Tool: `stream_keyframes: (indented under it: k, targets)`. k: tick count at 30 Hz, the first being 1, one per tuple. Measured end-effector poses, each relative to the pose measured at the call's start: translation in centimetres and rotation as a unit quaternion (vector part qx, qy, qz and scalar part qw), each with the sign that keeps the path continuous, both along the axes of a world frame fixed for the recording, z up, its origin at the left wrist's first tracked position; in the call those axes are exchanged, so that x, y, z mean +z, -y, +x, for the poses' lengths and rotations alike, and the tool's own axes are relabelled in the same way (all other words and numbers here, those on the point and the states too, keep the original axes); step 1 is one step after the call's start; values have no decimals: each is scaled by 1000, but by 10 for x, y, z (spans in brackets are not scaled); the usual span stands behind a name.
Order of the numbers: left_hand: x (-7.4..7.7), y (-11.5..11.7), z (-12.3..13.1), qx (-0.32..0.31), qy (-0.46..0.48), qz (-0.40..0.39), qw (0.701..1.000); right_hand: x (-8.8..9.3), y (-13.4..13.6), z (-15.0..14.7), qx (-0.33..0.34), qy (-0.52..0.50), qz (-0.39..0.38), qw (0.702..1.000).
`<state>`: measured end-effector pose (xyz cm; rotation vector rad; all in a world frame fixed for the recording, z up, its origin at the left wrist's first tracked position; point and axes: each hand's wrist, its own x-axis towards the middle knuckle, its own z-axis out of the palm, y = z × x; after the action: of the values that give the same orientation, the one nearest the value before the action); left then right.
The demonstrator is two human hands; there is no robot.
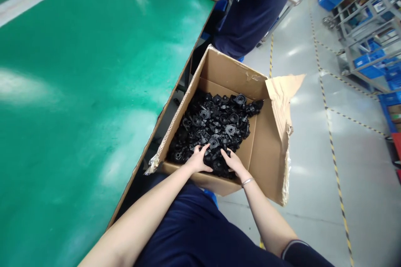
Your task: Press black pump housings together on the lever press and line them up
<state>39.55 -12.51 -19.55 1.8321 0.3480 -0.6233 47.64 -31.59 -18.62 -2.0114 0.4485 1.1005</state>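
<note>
An open cardboard box [266, 142] stands on the floor beside the table, holding a heap of several black plastic parts [216, 125]. Both of my hands reach into its near end. My left hand [198, 159] curls its fingers round black parts at the near edge of the heap. My right hand [234, 162], with a bracelet on the wrist, is cupped round the same clump from the right side. The clump [215, 159] sits between the two hands.
A green table top [78, 104] fills the left side, its edge running along the box. Another person in a dark blue shirt [253, 4] stands beyond the box. Grey floor with yellow-black tape lines lies to the right, with metal racks and blue bins [369, 46].
</note>
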Motion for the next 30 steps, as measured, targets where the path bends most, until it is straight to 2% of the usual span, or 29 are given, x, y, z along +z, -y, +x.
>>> stream_keyframes:
  k: [9,19,25,30]
  targets:
    - [-2,3,5,-5,-25,-3,1000,10,-13,2,-55,-81,86,991]
    - [-6,-5,8,5,-10,-33,999,13,0,3,-95,-200,162,962]
    - [-7,-7,9,-4,-10,-39,999,6,-1,10,-112,-226,170,953]
    - [1,-10,14,0,-6,-27,1000,11,-6,13,-121,-228,180,949]
